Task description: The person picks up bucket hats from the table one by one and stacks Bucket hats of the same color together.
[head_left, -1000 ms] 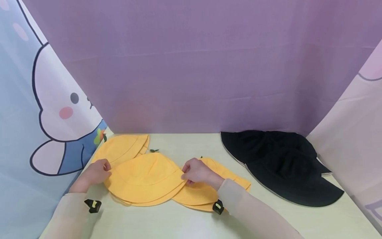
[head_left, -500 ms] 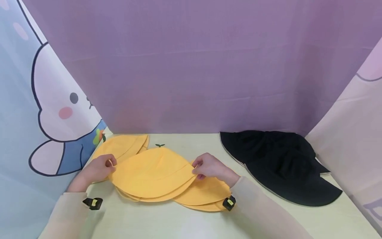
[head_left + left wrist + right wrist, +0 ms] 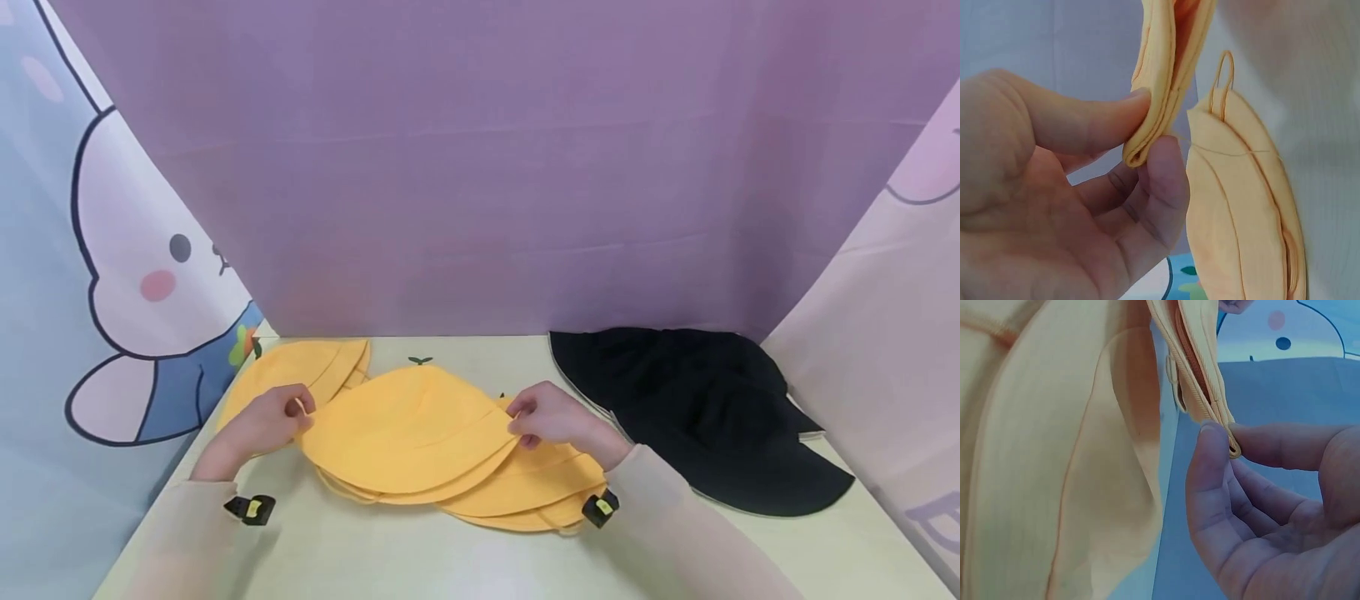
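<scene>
Between my two hands a yellow bucket hat (image 3: 416,429), folded flat with a small green sprout on its crown, is held by both ends of its brim. My left hand (image 3: 272,421) pinches the left brim corner between thumb and fingers; the left wrist view shows the folded brim edge (image 3: 1154,119) in that pinch. At the opposite corner my right hand (image 3: 558,421) pinches the brim the same way, the fold (image 3: 1213,406) showing in the right wrist view. Behind the held hat on the left lies another yellow hat (image 3: 288,367). More yellow hat brims (image 3: 555,483) lie under its right side.
Black hats (image 3: 690,417), overlapping and flat, lie at the right of the pale table (image 3: 360,558). A purple curtain (image 3: 480,167) hangs along the back edge. Printed cloth with a cartoon figure (image 3: 157,250) stands at the left, and a pink cloth at the right.
Both hands have carried the held yellow hat to the right and slightly up, farther over the yellow hats on the right. Both pinches stay at its brim corners.
</scene>
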`<state>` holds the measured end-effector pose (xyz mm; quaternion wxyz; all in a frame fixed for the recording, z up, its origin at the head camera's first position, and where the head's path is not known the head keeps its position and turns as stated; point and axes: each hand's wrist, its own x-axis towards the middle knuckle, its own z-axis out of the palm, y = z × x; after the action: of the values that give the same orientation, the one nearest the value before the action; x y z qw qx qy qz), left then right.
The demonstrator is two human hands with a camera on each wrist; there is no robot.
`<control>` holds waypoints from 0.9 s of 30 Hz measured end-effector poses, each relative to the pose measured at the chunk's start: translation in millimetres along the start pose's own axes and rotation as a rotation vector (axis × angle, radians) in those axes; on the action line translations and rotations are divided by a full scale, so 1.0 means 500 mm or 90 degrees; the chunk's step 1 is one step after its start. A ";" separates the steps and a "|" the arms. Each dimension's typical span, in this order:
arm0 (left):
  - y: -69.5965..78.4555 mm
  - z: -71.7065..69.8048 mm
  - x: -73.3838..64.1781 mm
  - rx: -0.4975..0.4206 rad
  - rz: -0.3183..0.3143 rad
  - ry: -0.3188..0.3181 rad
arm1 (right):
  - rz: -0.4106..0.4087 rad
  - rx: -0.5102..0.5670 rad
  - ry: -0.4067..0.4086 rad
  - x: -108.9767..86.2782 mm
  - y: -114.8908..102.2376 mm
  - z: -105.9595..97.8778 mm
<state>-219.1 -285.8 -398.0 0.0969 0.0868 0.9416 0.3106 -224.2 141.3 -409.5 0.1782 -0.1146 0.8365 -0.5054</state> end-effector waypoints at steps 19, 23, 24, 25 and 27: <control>0.076 0.052 0.034 -0.052 0.066 -0.015 | 0.019 0.002 0.023 -0.059 0.022 -0.110; 0.099 0.072 0.043 -0.048 0.080 -0.031 | 0.034 -0.012 0.024 -0.078 0.045 -0.131; 0.104 0.077 0.044 -0.047 0.088 -0.035 | 0.038 -0.012 0.025 -0.083 0.052 -0.136; 0.109 0.082 0.045 -0.048 0.095 -0.041 | 0.040 -0.013 0.026 -0.088 0.059 -0.141; 0.117 0.091 0.045 -0.045 0.112 -0.046 | 0.042 -0.017 0.025 -0.095 0.071 -0.149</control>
<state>-224.3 -208.6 -401.5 0.1059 0.1769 0.9146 0.3480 -212.1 235.6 -400.4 0.1767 -0.0794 0.8497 -0.4904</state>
